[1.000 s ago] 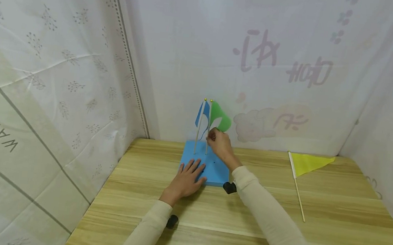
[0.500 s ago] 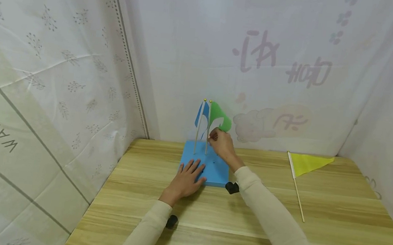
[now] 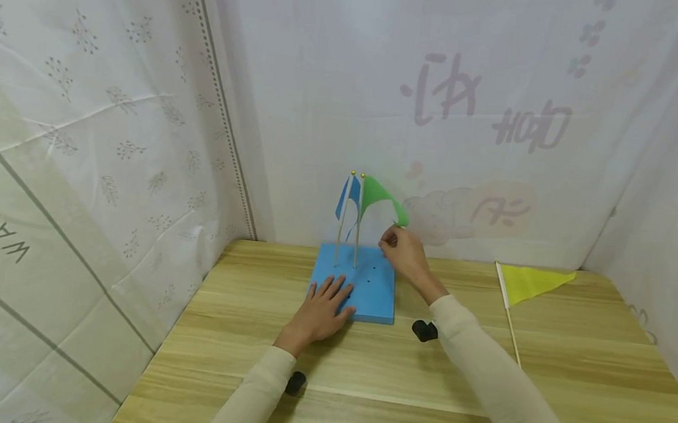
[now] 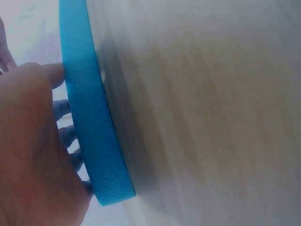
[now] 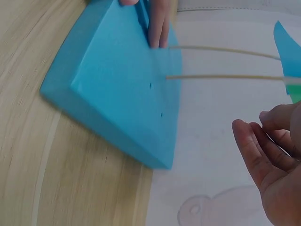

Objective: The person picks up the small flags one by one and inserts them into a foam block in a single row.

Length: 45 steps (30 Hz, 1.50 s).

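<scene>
- Beige-sleeved left hand: fingers spread and extended, resting on the near-left part of the blue foam base.
- Blue flag: upright in the base, beyond the left fingertips.
- Green flag: upright just right of the blue flag; free end at the right hand, contact cannot be determined.
- Right hand: raised near the base's far-right corner, fingers loosely bent.
- Yellow pennant: flat on the wooden tabletop, well right of both hands.
</scene>
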### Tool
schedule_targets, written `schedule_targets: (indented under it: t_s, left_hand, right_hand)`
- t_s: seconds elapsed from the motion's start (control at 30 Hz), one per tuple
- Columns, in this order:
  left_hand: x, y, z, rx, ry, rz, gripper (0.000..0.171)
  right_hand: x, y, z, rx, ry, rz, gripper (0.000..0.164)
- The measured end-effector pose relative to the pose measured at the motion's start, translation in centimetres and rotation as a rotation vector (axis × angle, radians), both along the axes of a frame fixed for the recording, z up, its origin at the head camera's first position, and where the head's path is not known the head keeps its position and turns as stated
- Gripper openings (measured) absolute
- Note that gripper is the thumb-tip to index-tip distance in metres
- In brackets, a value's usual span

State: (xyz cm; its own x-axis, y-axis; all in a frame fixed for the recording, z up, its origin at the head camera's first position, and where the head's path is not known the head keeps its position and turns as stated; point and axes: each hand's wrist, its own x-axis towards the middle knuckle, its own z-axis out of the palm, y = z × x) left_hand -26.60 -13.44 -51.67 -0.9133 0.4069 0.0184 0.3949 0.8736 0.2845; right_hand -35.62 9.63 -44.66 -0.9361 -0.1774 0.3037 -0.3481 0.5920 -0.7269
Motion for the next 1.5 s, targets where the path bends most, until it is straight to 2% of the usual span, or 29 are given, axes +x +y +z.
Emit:
schedule_targets:
  t_s: [0.23,0.47,0.8,1.1,1.27,1.5]
  left_hand:
    - [-0.2,-0.1,-0.2,0.003,0.011,-0.008,0.062]
    - [-0.2,-0.1,-0.2,-0.003,0.002,-0.007,0.063]
    - [-0.3,-0.1,-0.4,-0.011,-0.003,0.004,0.063]
    - [-0.2,-0.2,-0.3,-0.011,-0.009,-0.002,0.063]
    - [-0.2,-0.2,-0.2,0.004,-0.006,-0.005,0.062]
    - [-0.2,-0.1,-0.2,-0.003,-0.012,-0.008,0.062]
  right_hand:
    - [0.6,3.1,-0.5,-0.011,0.053,-0.007,0.010]
    - [2.1,6.7,-1.3,-0.018,0.075,-0.029,0.007]
    - [5.0,13.0,-2.0,-0.041,-0.049,-0.072,0.018]
    - [7.4,18.0,-2.5,0.016,-0.104,-0.128,0.024]
    - [7.9,20.6,-3.6,0.044,-0.122,-0.171,0.028]
    - [8.6,23.5,-5.4,0.123,-0.191,-0.212,0.029]
